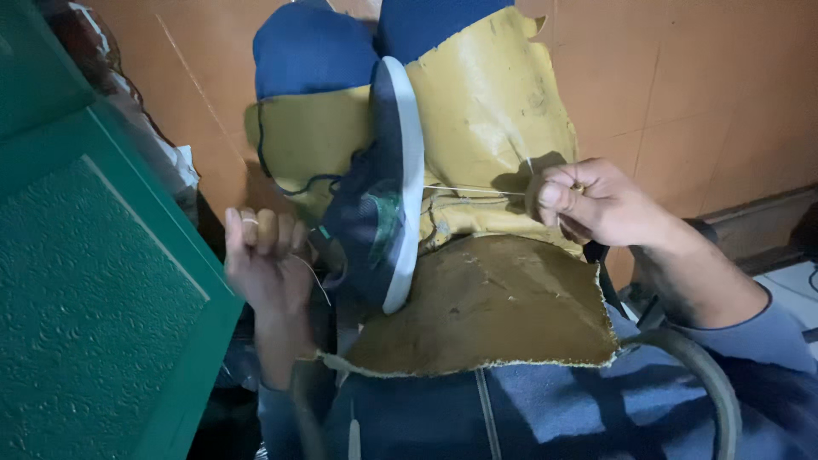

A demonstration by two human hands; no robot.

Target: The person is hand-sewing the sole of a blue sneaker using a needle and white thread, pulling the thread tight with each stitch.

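The right hand (596, 203) is closed, thumb and forefinger pinching a thin pale thread (473, 191) that runs taut from it to the white rubber sole edge of a dark blue fabric sneaker with a green side patch (379, 213). That sneaker is the landmark: it stands on edge in the person's lap, sole turned toward the right hand, toe pointing up. On the sneaker's other side the left hand (262, 255) is curled into a fist, its fingers pressed together near the shoe's opening; a short loose strand of thread (313, 274) trails from it, and whether it also grips a tool I cannot tell.

Under and behind the sneaker lies a worn yellow-brown leather apron sheet (494, 307), spread over blue trousers (311, 51). Beyond the left hand, away from the sneaker, stands a green textured panel (94, 281).

By the look of it, a stitch through the sole is being drawn tight. The next pull seems to call for steady, even tension while the left hand braces the shoe.
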